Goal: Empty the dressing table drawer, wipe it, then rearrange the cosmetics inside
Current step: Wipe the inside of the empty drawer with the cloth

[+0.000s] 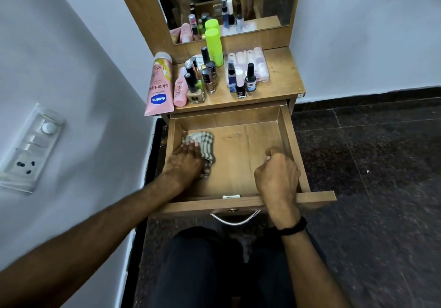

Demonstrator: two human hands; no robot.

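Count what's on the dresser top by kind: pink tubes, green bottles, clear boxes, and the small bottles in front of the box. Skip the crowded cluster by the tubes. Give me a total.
Pink tubes: 2
Green bottle: 1
Clear box: 1
Small bottles in front of the box: 3
Total: 7
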